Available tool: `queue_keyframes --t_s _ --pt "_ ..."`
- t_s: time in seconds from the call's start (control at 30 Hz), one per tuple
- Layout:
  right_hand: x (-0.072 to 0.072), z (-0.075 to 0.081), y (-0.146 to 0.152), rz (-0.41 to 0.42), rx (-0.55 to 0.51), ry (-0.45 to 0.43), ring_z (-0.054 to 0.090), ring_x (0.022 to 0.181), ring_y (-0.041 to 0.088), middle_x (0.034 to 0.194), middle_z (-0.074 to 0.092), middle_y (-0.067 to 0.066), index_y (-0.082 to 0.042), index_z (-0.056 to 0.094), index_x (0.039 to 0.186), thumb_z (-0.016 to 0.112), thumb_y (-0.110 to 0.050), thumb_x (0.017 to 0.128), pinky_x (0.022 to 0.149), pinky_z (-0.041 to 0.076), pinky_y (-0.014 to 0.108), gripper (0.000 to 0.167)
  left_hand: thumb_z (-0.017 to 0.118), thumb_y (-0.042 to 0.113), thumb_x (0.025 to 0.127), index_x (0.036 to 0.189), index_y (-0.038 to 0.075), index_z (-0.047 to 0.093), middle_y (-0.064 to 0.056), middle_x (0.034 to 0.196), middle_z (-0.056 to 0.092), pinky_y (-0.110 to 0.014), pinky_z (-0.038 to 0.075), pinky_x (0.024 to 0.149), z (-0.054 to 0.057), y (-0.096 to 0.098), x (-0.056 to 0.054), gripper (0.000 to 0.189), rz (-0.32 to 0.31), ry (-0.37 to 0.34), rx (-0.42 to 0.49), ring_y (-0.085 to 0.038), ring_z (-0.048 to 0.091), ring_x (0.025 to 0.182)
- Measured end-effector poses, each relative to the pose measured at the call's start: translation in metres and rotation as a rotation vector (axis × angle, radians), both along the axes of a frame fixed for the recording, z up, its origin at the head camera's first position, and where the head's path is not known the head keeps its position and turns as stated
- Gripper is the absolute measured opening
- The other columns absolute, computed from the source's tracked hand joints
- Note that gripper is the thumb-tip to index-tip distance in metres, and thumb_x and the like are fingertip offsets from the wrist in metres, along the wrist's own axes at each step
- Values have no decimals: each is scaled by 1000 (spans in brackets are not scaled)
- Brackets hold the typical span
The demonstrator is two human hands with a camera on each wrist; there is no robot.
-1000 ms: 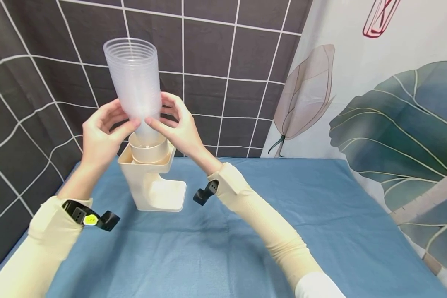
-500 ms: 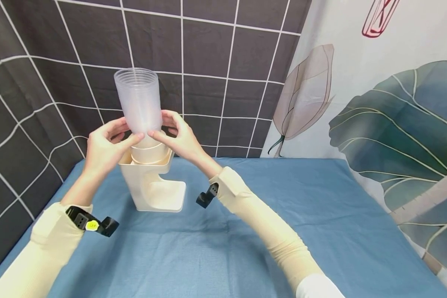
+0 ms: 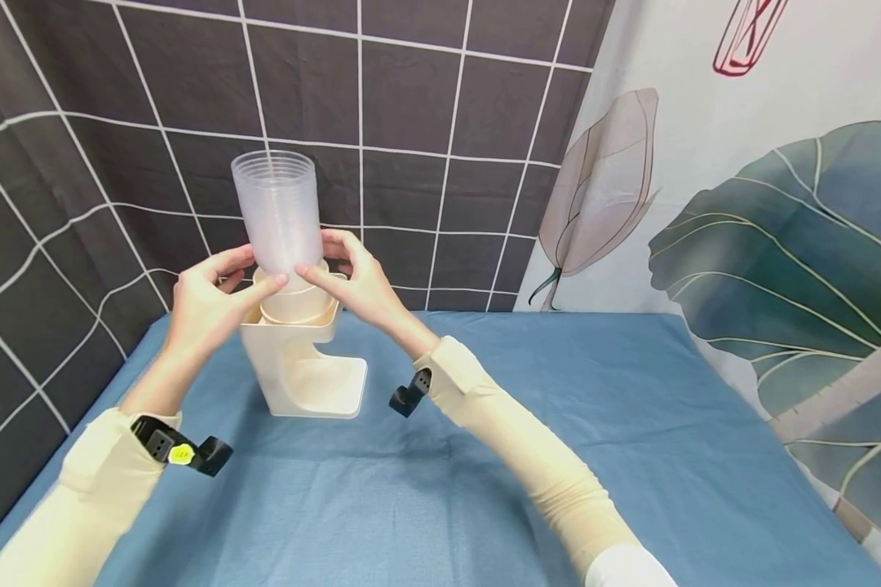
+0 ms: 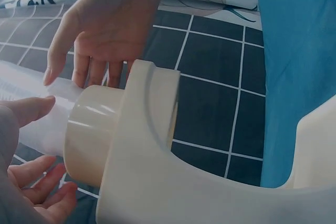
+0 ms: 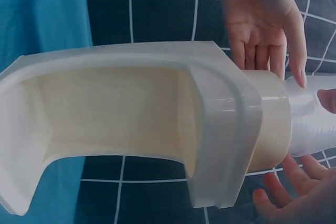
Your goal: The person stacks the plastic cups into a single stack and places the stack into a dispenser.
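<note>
A stack of clear plastic cups point(image 3: 279, 208) stands upright, its lower end inside the cream round collar point(image 3: 297, 306) on top of a cream cup dispenser point(image 3: 286, 363). My left hand point(image 3: 213, 297) holds the stack low on its left side, thumb in front and fingers reaching behind. From the right, my right hand point(image 3: 356, 281) holds it the same way, both thumbs almost meeting at the front. In the left wrist view, the cups point(image 4: 50, 116) run into the collar point(image 4: 92, 135) between both hands. The right wrist view shows the dispenser's open-sided recess point(image 5: 115, 114); the cups' bottom is hidden.
The dispenser stands on a blue cloth-covered table point(image 3: 426, 481), near its back left. Behind hangs a dark curtain point(image 3: 411, 106) with white grid lines. A leaf-printed light curtain point(image 3: 705, 204) hangs at the right.
The stack of cups has come down into the dispenser's collar, and both hands have lowered with it. The dispenser stands in nearly the same place.
</note>
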State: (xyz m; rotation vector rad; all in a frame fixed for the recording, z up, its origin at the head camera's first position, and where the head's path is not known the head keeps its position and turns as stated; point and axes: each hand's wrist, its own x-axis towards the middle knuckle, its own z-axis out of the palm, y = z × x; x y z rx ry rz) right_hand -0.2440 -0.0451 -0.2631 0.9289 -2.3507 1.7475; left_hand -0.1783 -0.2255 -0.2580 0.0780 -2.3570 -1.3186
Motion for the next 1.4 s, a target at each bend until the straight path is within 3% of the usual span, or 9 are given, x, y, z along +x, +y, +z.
queue_keyframes --t_s 0.2,0.5,0.8,0.97,1.07,1.17,1.3,1.4 --pt "0 -7 0 -15 -4 -11 53 122 19 133 56 8 -8 49 133 70 -24 85 102 45 34 55 74 34 83 135 4 54 -16 136 56 -40 41 106 -5 0 2 64 -4 -26 -26 -31 51 128" --pt "2 -11 1 -70 128 21 46 123 16 135 50 5 -10 53 133 69 -31 85 99 43 22 55 72 35 84 137 4 52 -16 140 52 -43 42 104 -7 2 7 64 -36 -26 -45 -31 50 128" --pt "3 -17 2 -83 178 47 45 127 24 137 50 8 -9 52 135 67 -32 86 105 40 33 55 68 37 87 139 4 49 -17 140 51 -44 43 102 -7 4 7 63 -27 -25 -27 -34 52 126" --pt "4 -17 0 -74 133 76 49 124 21 138 50 8 -8 48 138 69 -28 86 105 42 28 60 67 37 87 140 6 48 -17 142 50 -41 43 103 -9 2 6 64 -28 -35 -2 -32 50 128" --pt "5 -14 2 -71 97 91 50 125 22 139 50 8 -8 45 139 70 -26 86 105 42 27 62 68 37 87 140 7 49 -15 141 52 -34 44 103 -11 -1 6 63 -29 -30 14 -25 52 127" --pt "4 -8 5 -63 83 143 48 127 21 140 50 7 -9 43 141 69 -25 86 107 41 31 63 66 34 89 137 8 53 -10 134 58 -22 45 100 -16 -4 6 57 -23 -4 18 -6 56 117" --pt "1 3 8 -57 92 283 42 132 15 147 46 3 -12 38 145 66 -26 89 111 35 29 65 60 32 93 134 7 56 10 118 63 -4 42 89 -23 -12 6 48 -22 22 23 16 49 98" --pt "-2 16 8 -41 129 430 36 137 10 151 41 2 -13 36 147 62 -27 92 113 27 21 63 57 29 95 135 6 54 10 122 63 0 38 80 -28 -17 5 46 -39 16 41 21 47 93"
